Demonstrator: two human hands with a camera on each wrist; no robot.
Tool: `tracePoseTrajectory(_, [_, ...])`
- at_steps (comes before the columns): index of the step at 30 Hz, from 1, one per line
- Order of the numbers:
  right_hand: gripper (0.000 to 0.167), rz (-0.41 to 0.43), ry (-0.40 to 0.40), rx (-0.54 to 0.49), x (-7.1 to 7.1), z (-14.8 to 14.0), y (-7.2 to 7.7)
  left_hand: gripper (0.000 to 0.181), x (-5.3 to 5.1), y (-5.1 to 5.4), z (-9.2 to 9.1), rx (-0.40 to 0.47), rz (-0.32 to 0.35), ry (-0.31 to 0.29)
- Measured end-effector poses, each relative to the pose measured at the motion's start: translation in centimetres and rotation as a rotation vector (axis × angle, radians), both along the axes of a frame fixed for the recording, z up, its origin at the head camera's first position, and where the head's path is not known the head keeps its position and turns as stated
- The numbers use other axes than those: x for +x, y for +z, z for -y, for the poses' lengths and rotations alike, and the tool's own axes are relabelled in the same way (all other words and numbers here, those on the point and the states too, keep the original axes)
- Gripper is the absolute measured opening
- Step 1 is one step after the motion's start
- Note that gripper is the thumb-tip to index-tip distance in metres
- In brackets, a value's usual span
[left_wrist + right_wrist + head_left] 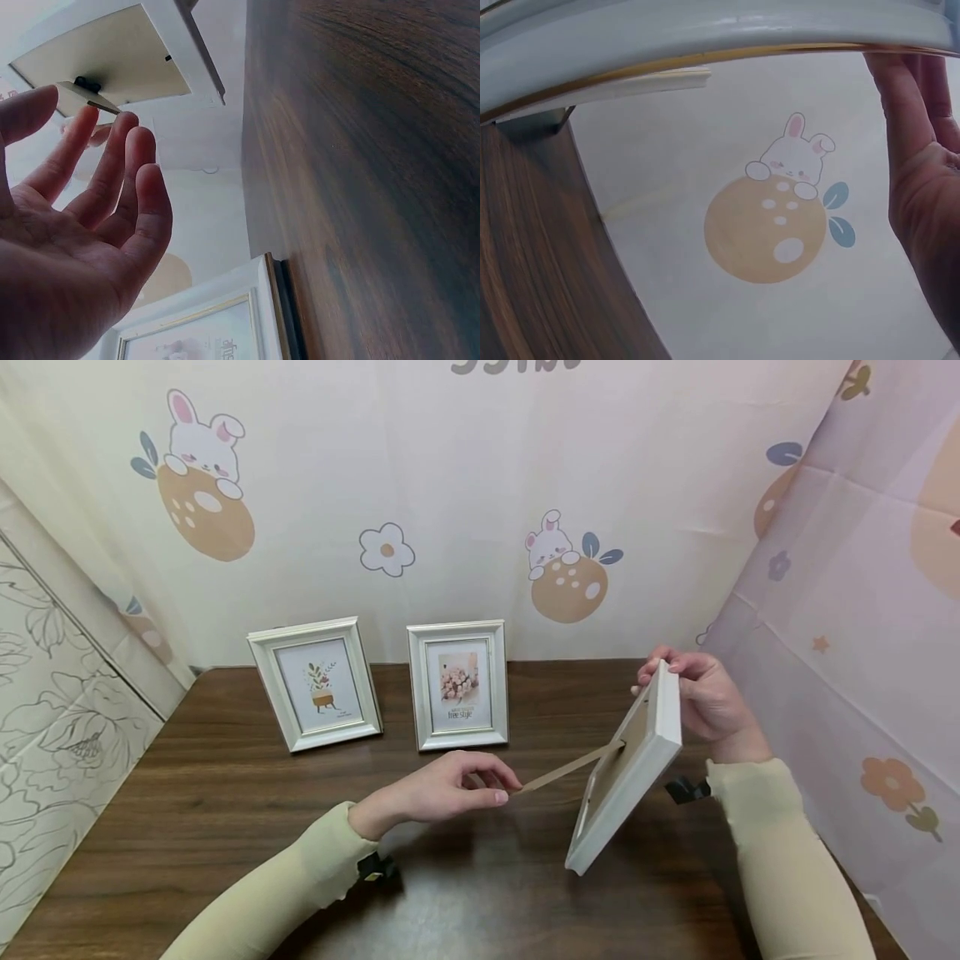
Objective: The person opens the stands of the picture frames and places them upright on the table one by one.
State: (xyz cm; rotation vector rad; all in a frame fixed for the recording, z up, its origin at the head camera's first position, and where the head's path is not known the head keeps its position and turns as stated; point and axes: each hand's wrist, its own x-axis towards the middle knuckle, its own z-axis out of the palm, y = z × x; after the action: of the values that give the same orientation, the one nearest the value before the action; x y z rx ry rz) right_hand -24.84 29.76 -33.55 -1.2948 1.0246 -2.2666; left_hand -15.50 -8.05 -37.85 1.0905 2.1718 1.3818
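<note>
My right hand (701, 693) grips the upper edge of a white picture frame (663, 718), held tilted at the right with its brown back facing left. A thin brown easel leg (570, 768) is swung out from that back. My left hand (450, 785) has its fingertips at the leg's free end; in the left wrist view the fingers (109, 172) are loosely bent and the thumb stands apart from them. In the right wrist view, the frame's white moulding (727, 34) crosses the top, and the right fingertips are hidden behind it.
Two white picture frames stand on the dark wooden table (480, 877) near the back: one with a potted-plant print (321, 685) at the left, one with a pink flower print (459, 687) in the middle. A curtain with rabbit drawings (465, 460) hangs behind.
</note>
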Motion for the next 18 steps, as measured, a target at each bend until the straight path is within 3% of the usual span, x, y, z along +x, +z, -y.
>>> tracePoseTrajectory(7, [0.024, -0.006, -0.037, 0.008, 0.1, -0.5, 0.3, 0.022, -0.1, -0.2, 0.7, 0.006, -0.007, -0.005])
tracePoseTrajectory(18, [0.023, -0.007, -0.114, 0.031, 0.3, -1.6, 0.5, 0.016, -0.2, -0.6, 2.1, -0.024, 0.039, 0.013])
